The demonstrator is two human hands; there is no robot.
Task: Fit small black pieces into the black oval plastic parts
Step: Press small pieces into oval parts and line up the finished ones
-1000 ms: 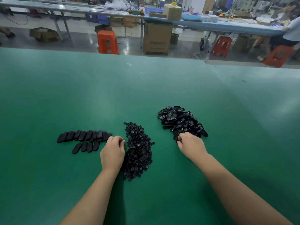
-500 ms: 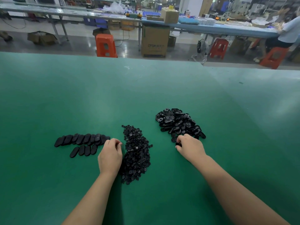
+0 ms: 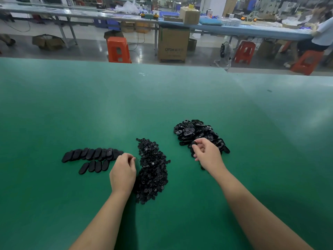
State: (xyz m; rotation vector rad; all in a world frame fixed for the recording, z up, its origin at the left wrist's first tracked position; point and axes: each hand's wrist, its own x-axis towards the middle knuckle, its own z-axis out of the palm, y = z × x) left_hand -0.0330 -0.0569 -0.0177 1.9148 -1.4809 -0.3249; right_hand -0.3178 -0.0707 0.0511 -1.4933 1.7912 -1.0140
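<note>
A heap of small black pieces [image 3: 152,170] lies in the middle of the green table [image 3: 162,98]. To its right is a pile of black oval plastic parts [image 3: 194,131]. Rows of oval parts [image 3: 90,154] lie flat on the left. My left hand [image 3: 122,173] sits between those rows and the small-piece heap, fingers curled; whether it holds a piece is hidden. My right hand [image 3: 207,154] is at the near edge of the oval pile and pinches one black oval part [image 3: 194,143] between thumb and fingers.
Beyond the table's far edge are an orange stool [image 3: 118,49], a cardboard box [image 3: 173,44], a floor fan [image 3: 224,52] and more red stools [image 3: 244,51]. A person sits at a long blue bench [image 3: 252,30] at the far right.
My right hand has turned and lifted slightly, now pinching an oval part from the pile's edge. My left hand has stayed beside the small-piece heap.
</note>
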